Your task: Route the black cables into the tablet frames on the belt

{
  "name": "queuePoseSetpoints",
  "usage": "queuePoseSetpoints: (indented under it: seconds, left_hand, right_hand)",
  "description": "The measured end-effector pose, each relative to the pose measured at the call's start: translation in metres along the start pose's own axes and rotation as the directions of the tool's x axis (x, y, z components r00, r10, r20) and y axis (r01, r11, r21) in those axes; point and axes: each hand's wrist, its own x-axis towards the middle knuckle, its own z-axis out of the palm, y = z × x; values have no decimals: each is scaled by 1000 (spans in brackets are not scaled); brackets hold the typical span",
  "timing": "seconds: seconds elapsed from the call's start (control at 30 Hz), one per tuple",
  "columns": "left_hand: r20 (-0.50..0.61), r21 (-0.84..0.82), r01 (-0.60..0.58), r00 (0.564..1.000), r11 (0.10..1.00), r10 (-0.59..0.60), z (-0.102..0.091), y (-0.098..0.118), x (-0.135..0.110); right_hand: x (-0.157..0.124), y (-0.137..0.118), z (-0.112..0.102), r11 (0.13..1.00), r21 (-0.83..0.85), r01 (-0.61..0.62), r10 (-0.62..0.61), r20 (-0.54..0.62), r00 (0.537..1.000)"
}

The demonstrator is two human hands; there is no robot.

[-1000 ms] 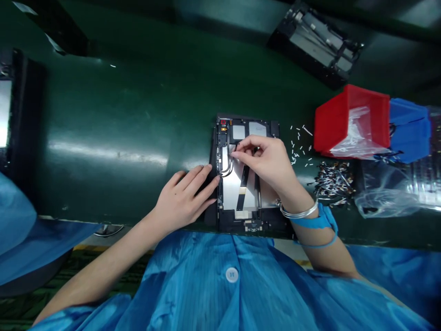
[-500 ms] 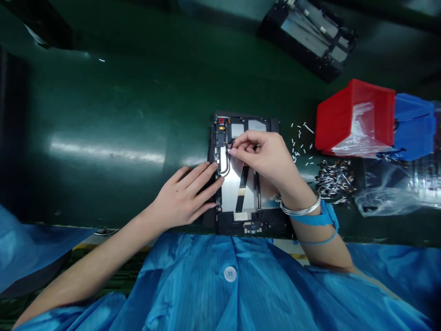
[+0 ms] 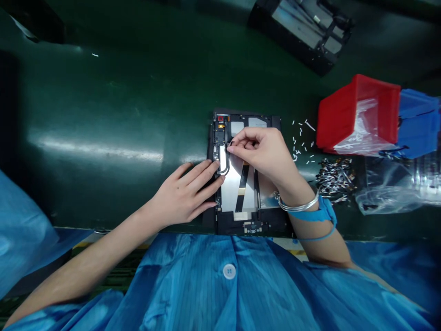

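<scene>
An opened tablet [image 3: 241, 216] lies on the green bench in front of me, its silver battery plate, black flex strips and circuit board bare. My left hand [image 3: 188, 191] rests flat on its left edge, fingers stretched out and touching the frame. My right hand [image 3: 267, 154] hovers over the upper middle of the tablet, thumb and fingers pinched on the end of a thin black cable [image 3: 225, 168] that loops beside the board. A metal bangle and a blue wrist strap [image 3: 319, 214] circle my right wrist.
A red bin [image 3: 358, 115] lined with plastic and a blue bin [image 3: 418, 122] stand at the right. Small white bits [image 3: 303, 142] and a pile of dark cable parts [image 3: 336, 177] lie beside them, with a clear bag [image 3: 392, 193]. Another opened device [image 3: 303, 32] lies at the back.
The cable loop has been drawn tighter against the board under my right fingers. My left fingers have slid slightly onto the tablet's edge. The view shifted a little.
</scene>
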Motion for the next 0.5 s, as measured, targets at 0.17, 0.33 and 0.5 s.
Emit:
queuePoseSetpoints:
  seconds: [0.17, 0.33, 0.5]
  left_hand:
    - [24, -21, -90, 996, 996, 90, -1, -4, 5]
    - [34, -62, -108, 993, 992, 110, 1, -8, 8]
    - [12, -80, -106, 994, 991, 108, 1, -9, 12]
  right_hand:
    - [0, -2, 0, 1000, -25, 4, -4, 1, 1000]
    - [-1, -2, 2, 997, -80, -4, 3, -12, 1000]
    - [-1, -3, 5, 982, -191, 6, -13, -33, 999]
